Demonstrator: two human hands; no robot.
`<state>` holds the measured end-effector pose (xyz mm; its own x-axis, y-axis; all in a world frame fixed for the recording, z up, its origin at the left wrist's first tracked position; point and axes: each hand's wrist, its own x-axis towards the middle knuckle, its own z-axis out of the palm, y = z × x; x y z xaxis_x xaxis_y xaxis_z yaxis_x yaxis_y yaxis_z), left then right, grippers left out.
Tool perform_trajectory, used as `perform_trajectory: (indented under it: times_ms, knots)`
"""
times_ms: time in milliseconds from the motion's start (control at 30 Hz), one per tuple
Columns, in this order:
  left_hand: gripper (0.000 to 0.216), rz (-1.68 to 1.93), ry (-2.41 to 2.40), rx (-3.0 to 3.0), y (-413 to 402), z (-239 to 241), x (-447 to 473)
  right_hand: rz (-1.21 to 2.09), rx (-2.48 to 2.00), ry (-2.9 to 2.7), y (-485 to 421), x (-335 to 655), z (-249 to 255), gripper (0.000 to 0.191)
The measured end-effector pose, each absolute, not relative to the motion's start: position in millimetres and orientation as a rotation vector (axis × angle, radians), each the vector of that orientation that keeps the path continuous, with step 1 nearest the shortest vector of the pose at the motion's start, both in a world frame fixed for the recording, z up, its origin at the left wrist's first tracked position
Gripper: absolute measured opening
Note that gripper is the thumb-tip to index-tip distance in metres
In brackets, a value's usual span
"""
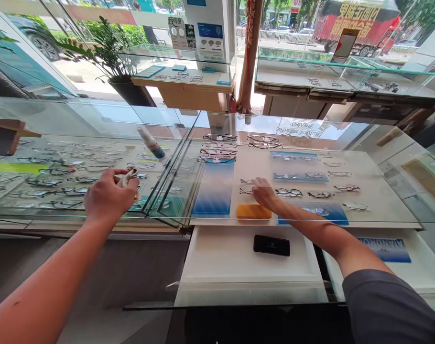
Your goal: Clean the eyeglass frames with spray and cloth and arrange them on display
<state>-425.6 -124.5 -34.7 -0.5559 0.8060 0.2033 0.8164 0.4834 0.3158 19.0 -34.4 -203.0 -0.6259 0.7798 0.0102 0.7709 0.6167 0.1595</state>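
Observation:
My left hand is closed around a small pale cloth, held above the glass top of the display counter. My right hand reaches under the glass into the case, its fingers pinched on a pair of glasses that lies on the white shelf. An orange pad lies just in front of that hand. More pairs of glasses are lined up to its right.
A spray bottle lies on the glass top at the middle. A black case sits on the pulled-out white drawer. Rows of glasses fill both cases. A potted plant and further counters stand behind.

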Motion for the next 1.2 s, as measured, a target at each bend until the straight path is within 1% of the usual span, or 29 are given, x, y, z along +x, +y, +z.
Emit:
perform_trajectory:
  times_ms: [100, 300, 533, 633, 733, 800, 867, 933, 1033, 1100, 1200]
  knots:
    - [0.047, -0.589, -2.683, -1.459, -124.2, -33.7, -424.7, 0.219, 1.319, 2.767, -38.5, 18.7, -202.8, 0.031]
    - [0.046, -0.589, -2.676, -1.459, -122.7, -34.1, -424.8, 0.159, 1.327, 2.753, -40.9, 18.0, -198.1, 0.033]
    - [0.048, -0.582, -2.693, -1.461, -122.3, -34.1, -423.5, 0.024, 1.333, 2.784, -70.5, 11.7, -162.7, 0.034]
    - [0.05, -0.569, -2.687, -1.475, -122.6, -32.5, -422.6, -0.111, 1.209, 2.829, -116.9, 2.7, -137.8, 0.027]
    - [0.051, -0.559, -2.686, -1.47, -122.8, -31.7, -422.3, -0.293, 0.961, 2.867, -183.6, -1.8, -98.8, 0.021]
    - [0.05, -0.551, -2.686, -1.469, -122.7, -32.1, -422.8, -0.45, 0.698, 2.918, -220.0, 0.6, -62.0, 0.027]
    - [0.05, -0.538, -2.688, -1.47, -122.6, -32.5, -423.7, -0.442, 0.669, 3.027, -230.9, 7.2, -20.7, 0.039]
    - [0.051, -0.533, -2.691, -1.477, -122.6, -32.3, -424.1, -0.281, 0.893, 3.136, -207.6, 16.8, 16.2, 0.047]
    - [0.052, -0.524, -2.692, -1.483, -122.5, -30.9, -423.3, 0.117, 1.443, 3.096, -122.6, 35.2, 43.5, 0.041]
    - [0.051, -0.514, -2.695, -1.482, -122.0, -30.2, -422.7, 0.308, 1.576, 3.049, -57.3, 48.8, 40.4, 0.036]
    - [0.051, -0.53, -2.7, -1.489, -120.9, -31.2, -423.8, 0.375, 1.493, 2.914, 16.3, 65.0, 19.5, 0.032]
